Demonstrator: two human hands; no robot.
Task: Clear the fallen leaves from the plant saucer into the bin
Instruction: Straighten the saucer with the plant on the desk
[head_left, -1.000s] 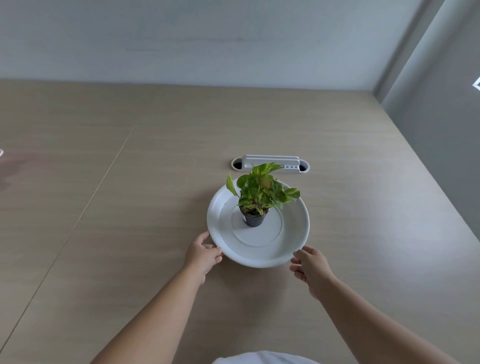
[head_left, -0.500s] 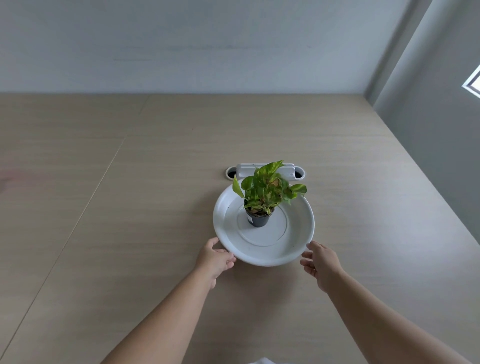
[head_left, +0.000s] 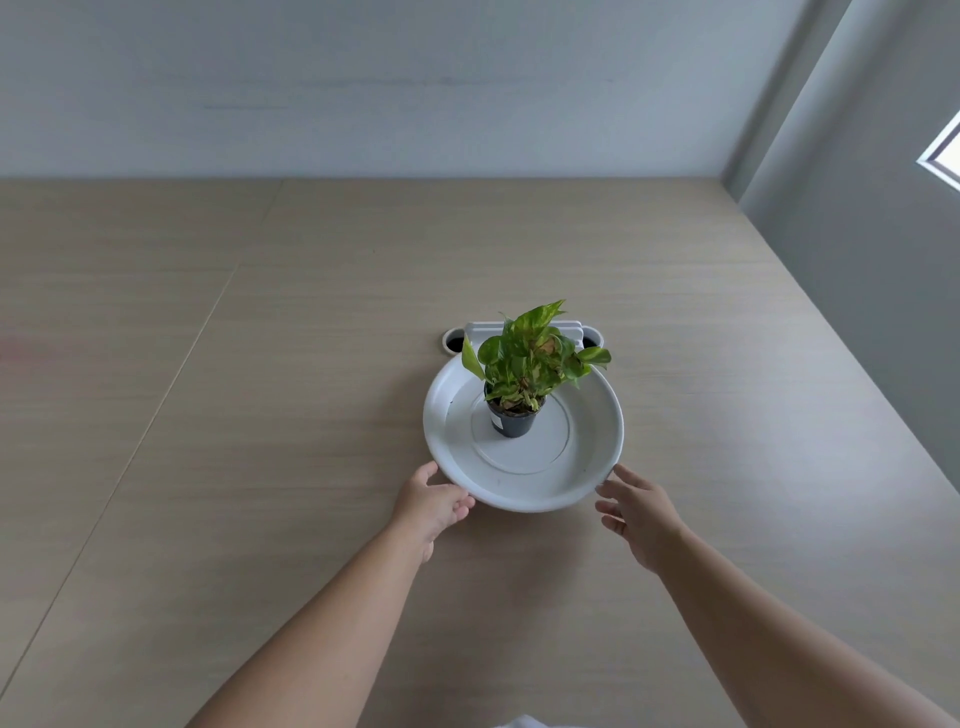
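I count one white saucer (head_left: 582, 483), its near rim between my two hands. One small dark pot (head_left: 511, 422) stands in it, beyond my fingertips, holding one leafy plant (head_left: 530, 358). Past the saucer, farther from my hands, I see one white cable port (head_left: 522, 332) set in the table (head_left: 260, 415). Hands: two, one left hand (head_left: 434, 506) and one right hand (head_left: 641, 512). I can make out no loose leaves to count.

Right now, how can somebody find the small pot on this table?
On the wide wooden table, look for the round white saucer near both hands. The black pot stands upright inside it, behind the centre, the only dark thing there, with green leaves above.
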